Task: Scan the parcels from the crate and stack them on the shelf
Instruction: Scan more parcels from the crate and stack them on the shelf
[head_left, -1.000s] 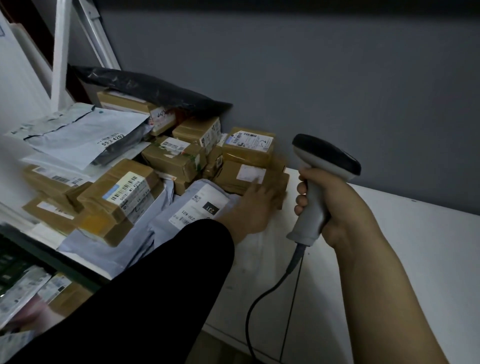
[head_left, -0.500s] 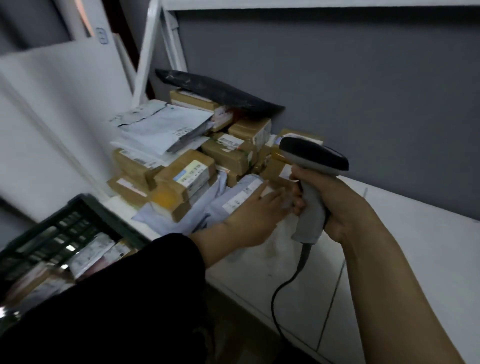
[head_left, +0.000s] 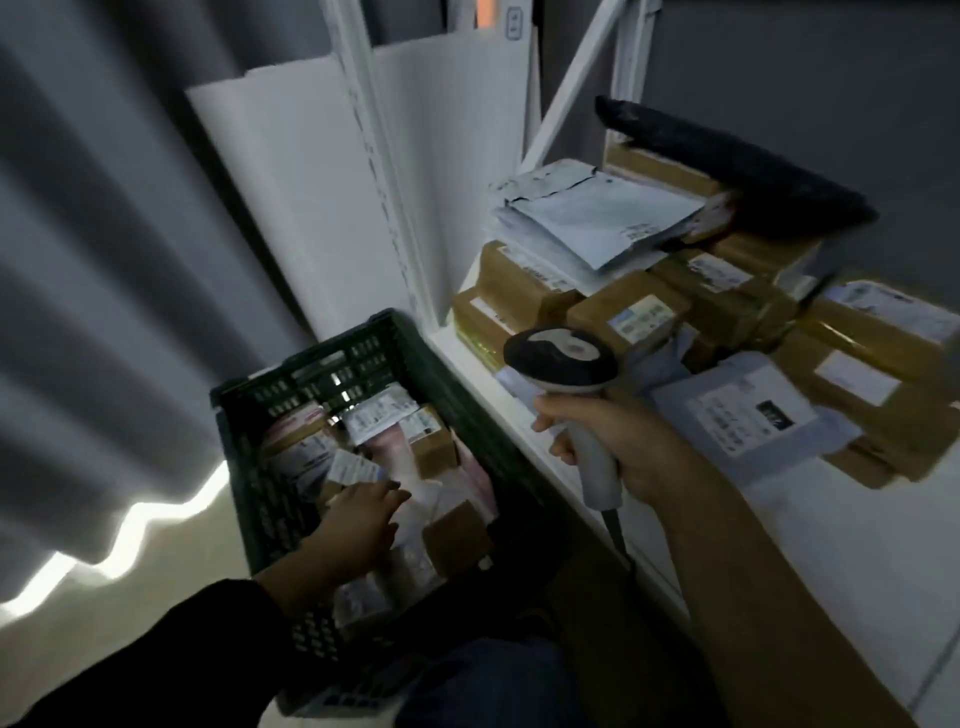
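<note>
A dark green plastic crate (head_left: 270, 395) stands on the floor at lower left, holding several parcels and mailers. My left hand (head_left: 358, 519) reaches into it with fingers stretched flat over a pale mailer (head_left: 421, 499); whether it grips anything is unclear. My right hand (head_left: 618, 447) holds the grey handle of a barcode scanner (head_left: 561, 364), its dark head pointing left over the shelf edge. On the white shelf (head_left: 831, 545) lies a pile of brown boxes (head_left: 644, 312), grey mailers (head_left: 743, 410) and a black bag (head_left: 737, 161).
White shelf uprights (head_left: 384, 171) and a white board (head_left: 291, 197) stand behind the crate. A grey curtain (head_left: 93, 260) hangs at left, with light showing along its hem. The scanner cable (head_left: 618, 535) drops below the shelf edge. Bare shelf surface lies at right.
My left hand left the shelf pile and went down into the crate. The view swung left and down. My right hand kept the scanner and moved left with it.
</note>
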